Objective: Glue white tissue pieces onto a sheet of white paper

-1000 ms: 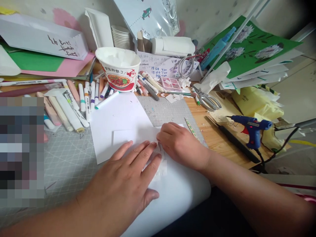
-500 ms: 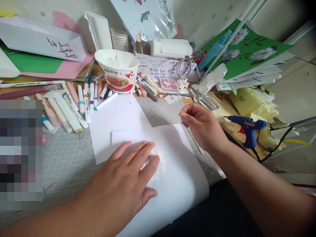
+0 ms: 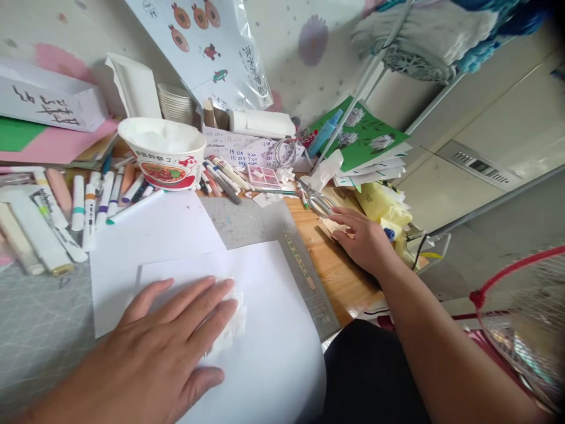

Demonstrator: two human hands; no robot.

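My left hand [image 3: 176, 341] lies spread and flat on a white sheet of paper [image 3: 273, 330]. Its fingertips rest on a patch of thin white tissue-like pieces [image 3: 238, 318], partly hidden under them. My right hand [image 3: 362, 238] is out at the right side of the table, its fingers stretched and a little apart. Its fingertips are close to the handles of the scissors [image 3: 315, 197]. Behind that hand only a small blue end of the glue gun [image 3: 389, 234] shows; whether the hand touches it, I cannot tell.
A paper noodle bowl [image 3: 165, 159] stands at the back among several markers [image 3: 90, 212]. A thin stick [image 3: 302, 265] lies on the grey cutting mat [image 3: 260, 221]. Green paper with flowers [image 3: 357, 135] leans at the back right, by a yellow bag [image 3: 382, 203].
My right hand has moved right from above the paper to the glue gun, its pinched fingers now stretched out. The view has turned right. My left hand stays on the paper.
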